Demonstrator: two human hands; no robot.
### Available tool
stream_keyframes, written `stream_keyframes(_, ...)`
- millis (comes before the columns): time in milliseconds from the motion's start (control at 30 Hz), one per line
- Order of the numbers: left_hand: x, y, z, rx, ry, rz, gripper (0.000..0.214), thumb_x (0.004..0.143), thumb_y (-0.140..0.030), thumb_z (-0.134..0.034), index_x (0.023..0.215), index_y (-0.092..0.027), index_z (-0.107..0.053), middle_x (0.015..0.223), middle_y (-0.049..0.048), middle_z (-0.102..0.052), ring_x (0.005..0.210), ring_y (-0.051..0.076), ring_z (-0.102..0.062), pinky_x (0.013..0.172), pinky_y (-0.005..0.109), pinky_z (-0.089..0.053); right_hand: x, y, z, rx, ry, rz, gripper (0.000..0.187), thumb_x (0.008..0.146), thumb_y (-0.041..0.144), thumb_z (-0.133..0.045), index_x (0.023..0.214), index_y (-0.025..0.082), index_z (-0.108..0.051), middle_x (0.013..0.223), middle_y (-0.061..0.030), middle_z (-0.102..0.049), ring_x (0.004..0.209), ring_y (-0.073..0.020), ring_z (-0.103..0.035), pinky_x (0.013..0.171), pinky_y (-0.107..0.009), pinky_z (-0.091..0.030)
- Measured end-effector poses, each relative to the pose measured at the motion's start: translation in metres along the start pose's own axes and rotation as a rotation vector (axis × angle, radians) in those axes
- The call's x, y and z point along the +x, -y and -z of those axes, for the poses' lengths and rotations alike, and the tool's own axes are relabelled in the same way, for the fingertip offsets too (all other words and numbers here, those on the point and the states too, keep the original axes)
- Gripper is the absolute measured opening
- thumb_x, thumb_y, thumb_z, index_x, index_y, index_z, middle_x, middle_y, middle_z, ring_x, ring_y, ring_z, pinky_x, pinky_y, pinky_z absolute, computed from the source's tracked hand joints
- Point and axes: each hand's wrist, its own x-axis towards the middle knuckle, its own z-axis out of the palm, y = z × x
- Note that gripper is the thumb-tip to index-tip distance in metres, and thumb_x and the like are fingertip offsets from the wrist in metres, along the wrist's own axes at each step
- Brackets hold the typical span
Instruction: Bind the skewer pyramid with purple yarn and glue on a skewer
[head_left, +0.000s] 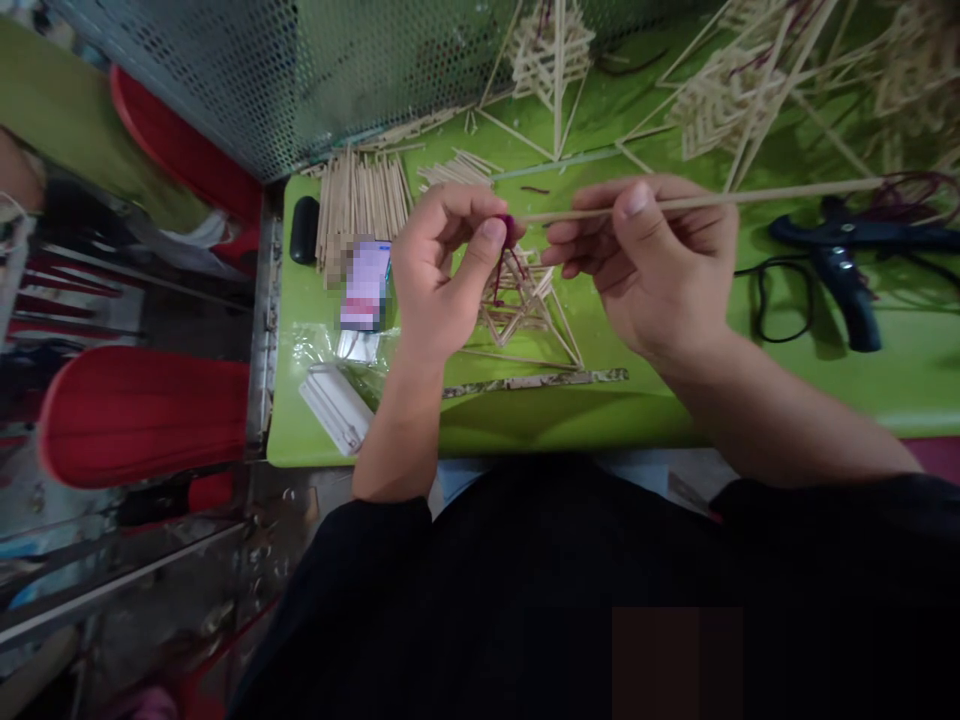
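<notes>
My left hand [444,268] is closed in a pinch on a dark red thread [508,232] at the tip of a long thin wooden stick [750,196]. My right hand [649,258] is closed on that stick, which runs off to the right above the green table [525,420]. Both hands hover over a small frame of thin sticks [525,310] lying on the table, with the thread hanging down toward it.
A pile of short sticks [361,198] lies at the back left beside a small black object [304,230]. A phone [366,285] and a white box [337,408] lie at the left edge. A dark blue glue gun [847,262] rests at right. Several stick structures [720,95] lie behind. Red stools [142,415] stand at left.
</notes>
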Motion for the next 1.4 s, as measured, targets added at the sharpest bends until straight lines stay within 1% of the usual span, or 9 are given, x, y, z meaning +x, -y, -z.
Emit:
stream_keyframes(233,-0.003,-0.019,-0.003,0.030,0.025,0.040,0.058,0.111,-0.089,-0.083,0.140,-0.040,-0.076,0.112,0.0041,-0.083,0.108,0.028,-0.088,0.094,0.050,-0.076,0.003,0.003,0.002,-0.012,-0.007,-0.030,0.044,0.115,0.080,-0.082,0.127,0.038,-0.090,0.103,-0.0036,-0.094,0.082,-0.0301,-0.090,0.069,-0.047,-0.075)
stream_keyframes(367,-0.005,-0.013,-0.002,0.077,0.046,0.135,0.066,0.106,-0.096,-0.085,0.139,-0.040,-0.075,0.120,0.0077,-0.084,0.123,0.034,-0.087,0.104,0.055,-0.077,0.003,0.007,0.000,-0.021,0.003,-0.039,0.043,0.117,0.080,-0.080,0.128,0.039,-0.088,0.104,-0.0028,-0.094,0.085,-0.0308,-0.091,0.075,-0.050,-0.077)
stream_keyframes(500,-0.006,-0.007,-0.005,0.093,0.010,0.108,0.071,0.105,-0.101,-0.080,0.141,-0.039,-0.076,0.123,0.0077,-0.081,0.124,0.035,-0.087,0.103,0.055,-0.077,0.003,0.005,-0.001,-0.038,-0.010,-0.046,0.045,0.116,0.081,-0.080,0.127,0.037,-0.087,0.103,-0.0043,-0.094,0.082,-0.0304,-0.089,0.068,-0.048,-0.074)
stream_keyframes(633,-0.007,-0.005,-0.007,0.132,-0.007,0.082,0.078,0.107,-0.107,-0.070,0.145,-0.039,-0.075,0.127,0.0071,-0.077,0.124,0.033,-0.087,0.105,0.053,-0.075,0.004,-0.002,0.002,-0.043,0.002,-0.033,0.047,0.117,0.082,-0.077,0.129,0.038,-0.085,0.105,-0.0048,-0.094,0.086,-0.0314,-0.090,0.075,-0.050,-0.076)
stream_keyframes(800,-0.003,0.006,-0.003,0.078,-0.009,-0.017,0.051,0.115,-0.085,-0.080,0.144,-0.044,-0.073,0.121,0.0052,-0.080,0.103,0.026,-0.079,0.098,0.049,-0.075,0.006,0.009,-0.004,0.016,-0.043,-0.067,0.052,0.107,0.086,-0.090,0.119,0.036,-0.089,0.096,-0.0033,-0.092,0.078,-0.0277,-0.087,0.065,-0.044,-0.073)
stream_keyframes(900,0.001,0.013,-0.001,0.001,-0.007,-0.092,0.049,0.115,-0.079,-0.085,0.141,-0.037,-0.076,0.105,0.0027,-0.076,0.088,0.023,-0.075,0.084,0.045,-0.077,0.005,0.029,-0.014,0.099,-0.124,-0.171,0.054,0.104,0.089,-0.092,0.107,0.035,-0.093,0.092,-0.0025,-0.090,0.075,-0.0245,-0.086,0.061,-0.039,-0.072)
stream_keyframes(1100,0.003,0.014,-0.004,-0.061,-0.079,-0.160,0.036,0.119,-0.063,-0.088,0.136,-0.033,-0.076,0.107,0.0029,-0.076,0.088,0.020,-0.077,0.081,0.040,-0.077,0.002,0.048,-0.024,0.216,-0.186,-0.286,0.049,0.103,0.082,-0.098,0.100,0.034,-0.092,0.092,-0.0029,-0.090,0.077,-0.0227,-0.085,0.062,-0.035,-0.070)
stream_keyframes(1333,-0.004,0.024,0.004,0.057,-0.022,-0.038,0.066,0.107,-0.089,-0.088,0.144,-0.036,-0.073,0.114,0.0065,-0.077,0.099,0.027,-0.079,0.087,0.048,-0.077,0.002,0.045,-0.026,0.258,-0.194,-0.292,0.054,0.103,0.088,-0.095,0.098,0.035,-0.091,0.092,-0.0019,-0.090,0.075,-0.0202,-0.081,0.061,-0.035,-0.067)
stream_keyframes(1400,-0.003,0.030,0.003,0.070,-0.060,-0.085,0.065,0.107,-0.090,-0.088,0.140,-0.037,-0.072,0.111,0.0048,-0.075,0.093,0.024,-0.077,0.081,0.046,-0.076,0.002,0.045,-0.026,0.261,-0.192,-0.292,0.053,0.103,0.088,-0.095,0.098,0.035,-0.092,0.093,-0.0023,-0.090,0.075,-0.0202,-0.081,0.061,-0.035,-0.067)
